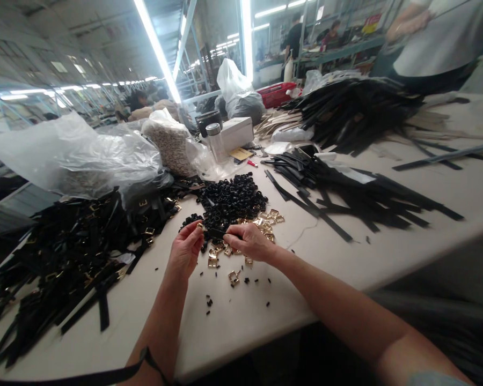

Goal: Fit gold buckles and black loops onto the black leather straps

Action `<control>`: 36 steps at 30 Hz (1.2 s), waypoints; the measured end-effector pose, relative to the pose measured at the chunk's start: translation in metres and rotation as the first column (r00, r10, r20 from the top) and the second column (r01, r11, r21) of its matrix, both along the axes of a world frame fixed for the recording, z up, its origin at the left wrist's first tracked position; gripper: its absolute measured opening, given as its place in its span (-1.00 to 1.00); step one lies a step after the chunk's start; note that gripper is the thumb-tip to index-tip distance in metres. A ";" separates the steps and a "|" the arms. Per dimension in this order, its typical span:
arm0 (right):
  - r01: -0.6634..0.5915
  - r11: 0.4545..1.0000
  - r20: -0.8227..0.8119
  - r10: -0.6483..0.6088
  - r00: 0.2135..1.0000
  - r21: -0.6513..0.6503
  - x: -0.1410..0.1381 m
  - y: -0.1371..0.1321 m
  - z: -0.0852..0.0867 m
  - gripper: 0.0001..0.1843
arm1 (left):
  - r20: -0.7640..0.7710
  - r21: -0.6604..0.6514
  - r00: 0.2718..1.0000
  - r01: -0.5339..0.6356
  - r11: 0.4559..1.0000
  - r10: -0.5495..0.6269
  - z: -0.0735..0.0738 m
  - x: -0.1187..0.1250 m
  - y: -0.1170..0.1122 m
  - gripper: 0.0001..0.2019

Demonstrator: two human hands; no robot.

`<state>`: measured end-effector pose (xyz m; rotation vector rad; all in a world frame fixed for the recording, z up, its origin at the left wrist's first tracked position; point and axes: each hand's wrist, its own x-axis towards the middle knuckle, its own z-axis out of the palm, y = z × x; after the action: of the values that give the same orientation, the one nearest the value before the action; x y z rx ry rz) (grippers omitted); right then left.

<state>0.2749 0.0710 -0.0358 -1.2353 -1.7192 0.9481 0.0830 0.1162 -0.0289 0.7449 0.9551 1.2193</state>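
My left hand [186, 247] is closed, with a small gold buckle [200, 225] pinched between thumb and fingertips. My right hand [250, 242] grips a black strap [216, 233], whose short end points toward the left hand. Whether strap and buckle touch is too blurred to tell. Just beyond both hands lies a heap of small black loops [235, 198]. Loose gold buckles [270, 217] are scattered beside the heap and partly under my right hand. One more gold buckle [233, 277] lies nearer on the table, among several tiny black bits.
On the left is a big pile of black straps with buckles [104, 241], under a clear plastic bag [76, 155]. Loose black straps [354, 193] spread at the right. A glass jar [216, 142] and a white box [237, 131] stand behind. A person [438, 43] stands across the table.
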 end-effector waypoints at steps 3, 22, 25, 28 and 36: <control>-0.020 1.000 -0.003 0.020 1.000 0.015 -0.002 -0.002 0.000 -0.77 | -0.001 0.005 1.000 0.011 1.000 -0.011 -0.002 0.000 -0.001 -0.63; 0.071 0.997 -0.115 -0.070 0.991 0.006 -0.003 0.004 -0.010 -0.76 | -0.155 0.150 0.976 0.175 0.973 -0.151 -0.001 0.007 -0.017 -0.66; -0.012 1.000 -0.125 0.013 0.992 0.007 -0.005 0.002 -0.010 -0.75 | -0.079 0.102 0.988 0.143 0.985 -0.135 -0.006 0.005 -0.012 -0.66; -0.065 0.998 -0.128 0.064 0.990 -0.003 -0.005 0.001 -0.008 -0.78 | 0.003 0.050 0.993 0.114 0.992 -0.114 -0.008 0.003 -0.007 -0.67; -0.085 0.996 -0.130 0.084 0.988 0.002 -0.005 0.000 -0.008 -0.79 | 0.043 -0.060 0.981 0.190 0.980 -0.188 -0.006 0.005 -0.009 -0.66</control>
<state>0.2700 0.0713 -0.0433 -1.0857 -1.6787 1.0587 0.0884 0.1070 -0.0345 0.7427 0.8684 1.0290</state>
